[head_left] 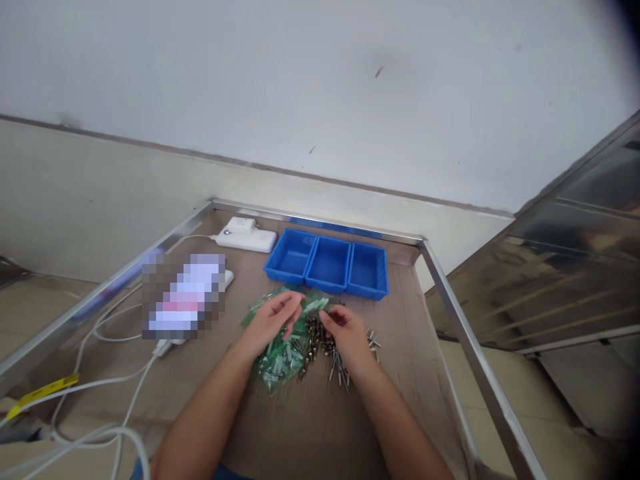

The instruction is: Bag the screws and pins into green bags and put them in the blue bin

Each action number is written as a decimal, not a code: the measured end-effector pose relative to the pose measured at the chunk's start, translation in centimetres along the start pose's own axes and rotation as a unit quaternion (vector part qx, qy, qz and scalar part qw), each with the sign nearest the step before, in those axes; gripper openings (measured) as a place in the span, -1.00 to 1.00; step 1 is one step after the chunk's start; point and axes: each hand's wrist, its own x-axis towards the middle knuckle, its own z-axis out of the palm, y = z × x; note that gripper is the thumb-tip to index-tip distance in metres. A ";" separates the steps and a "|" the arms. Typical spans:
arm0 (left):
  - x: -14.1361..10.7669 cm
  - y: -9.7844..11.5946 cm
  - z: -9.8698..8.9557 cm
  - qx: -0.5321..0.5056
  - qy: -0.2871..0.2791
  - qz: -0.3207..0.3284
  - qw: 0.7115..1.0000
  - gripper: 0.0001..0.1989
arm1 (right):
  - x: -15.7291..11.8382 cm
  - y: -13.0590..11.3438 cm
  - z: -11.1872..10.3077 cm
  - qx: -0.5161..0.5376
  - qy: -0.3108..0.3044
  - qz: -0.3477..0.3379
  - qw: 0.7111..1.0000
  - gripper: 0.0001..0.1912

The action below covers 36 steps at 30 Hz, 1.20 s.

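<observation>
Head view, and both bare hands are working right over the pile! The left hand hangs half-closed above glossy green plastic packets, while the right hand curls just beside a bristling heap of slim metal rivets; whether either one is gripping anything, I can't tell. Three joined blue plastic bins, square-edged, sit just beyond on worn cardboard. Open cardboard runs right to a steel rail, with white cables looping off left.
</observation>
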 end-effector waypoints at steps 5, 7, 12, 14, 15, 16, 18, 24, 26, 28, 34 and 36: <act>0.1 -0.2 -0.6 0.157 0.071 0.076 0.982 -0.77 | -0.2 -0.3 0.3 0.128 -0.040 0.103 0.986 -0.80; 0.2 -0.1 -0.9 0.205 0.072 0.117 0.969 -0.79 | -0.2 -0.5 0.2 0.167 -0.032 0.122 0.978 -0.80; 0.2 0.1 -1.1 0.285 0.039 0.199 0.937 -0.65 | 0.0 -0.6 0.1 0.248 -0.086 0.184 0.947 -0.81; 0.2 0.1 -1.1 0.318 0.022 0.229 0.920 -0.64 | -0.1 -0.7 0.1 0.259 -0.114 0.193 0.939 -0.83; 0.3 0.0 -1.1 0.333 0.013 0.236 0.913 -0.68 | -0.1 -0.8 0.1 0.266 -0.126 0.192 0.936 -0.84; 0.3 0.0 -1.1 0.342 0.014 0.238 0.909 -0.75 | -0.1 -0.9 0.0 0.275 -0.135 0.185 0.934 -0.84; 0.4 -0.1 -1.2 0.336 0.051 0.219 0.915 -0.86 | -0.1 -1.1 -0.2 0.297 -0.140 0.165 0.930 -0.80; -0.2 0.3 -1.2 0.167 0.106 0.069 0.978 -0.76 | 0.3 -0.9 -0.7 0.325 -0.091 0.130 0.932 -0.79; -0.3 0.7 -1.3 0.139 0.119 0.063 0.981 -0.76 | 0.3 -0.7 -0.7 0.321 -0.084 0.127 0.935 -0.80; 0.3 1.4 -1.7 0.145 0.144 0.081 0.975 -0.76 | 0.3 -0.5 -0.6 0.317 -0.085 0.121 0.937 -0.79; 4.8 3.9 -4.0 0.345 0.228 0.187 0.891 -0.72 | 0.4 -0.4 -0.7 0.278 -0.083 0.106 0.951 -0.75; 5.4 4.0 -4.7 0.397 0.243 0.223 0.857 -0.66 | 0.5 -0.4 -0.8 0.265 -0.072 0.108 0.955 -0.75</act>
